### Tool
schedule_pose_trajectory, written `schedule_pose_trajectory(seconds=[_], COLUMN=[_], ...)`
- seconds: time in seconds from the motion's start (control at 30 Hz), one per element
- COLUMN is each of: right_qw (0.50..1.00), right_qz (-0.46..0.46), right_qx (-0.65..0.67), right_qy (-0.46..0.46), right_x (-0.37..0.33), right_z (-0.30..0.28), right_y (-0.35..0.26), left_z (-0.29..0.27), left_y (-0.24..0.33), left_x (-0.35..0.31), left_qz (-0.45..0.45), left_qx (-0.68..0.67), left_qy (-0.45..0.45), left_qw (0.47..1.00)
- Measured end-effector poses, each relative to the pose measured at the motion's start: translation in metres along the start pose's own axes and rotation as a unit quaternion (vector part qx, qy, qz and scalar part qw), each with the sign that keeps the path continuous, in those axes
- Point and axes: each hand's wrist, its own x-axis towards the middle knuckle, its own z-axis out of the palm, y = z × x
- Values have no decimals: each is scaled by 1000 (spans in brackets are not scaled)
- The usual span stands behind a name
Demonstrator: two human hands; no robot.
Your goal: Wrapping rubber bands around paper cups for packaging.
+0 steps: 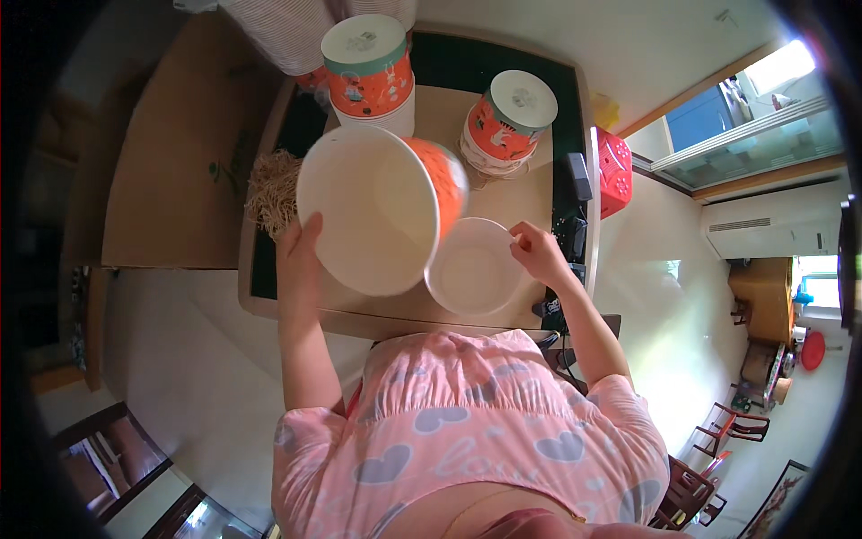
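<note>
Both grips: left hand [301, 254] grasping orange-printed paper bucket [370, 214] by its rim; right hand [538, 255] pinching white bowl [476, 269] likewise.
Paper bucket: frame centre, tilted.
White bowl: just right of centre.
Rims: best held lightly, lest they buckle.

My bench [458, 61] has a dark green top inside a pale rim, a tan board [440, 112] covering its middle. Inverted orange paper buckets [510, 126] stand toward the far side; a straw-coloured string bundle [274, 193] lies at my left, a dark power adapter [579, 177] at my right.
</note>
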Motion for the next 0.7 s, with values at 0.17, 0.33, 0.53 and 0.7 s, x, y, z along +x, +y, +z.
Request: schedule_pose_trajectory(seconds=[0.17, 0.33, 0.53, 0.7], right_qw=[989, 951, 904, 932], right_qz=[9, 32, 86, 135], right_qx=[145, 284, 313, 247], right_qy=[8, 119, 277, 231], right_x=[-16, -14, 5, 4], right_z=[-36, -81, -65, -25], right_y=[-19, -9, 42, 97], left_z=[-30, -7, -2, 14], left_y=[-92, -148, -206, -159], left_x=[65, 111, 134, 89], left_qz=[50, 11, 4, -2], left_qx=[142, 247, 236, 157], left_qy=[54, 56, 49, 31], left_qw=[987, 967, 970, 987])
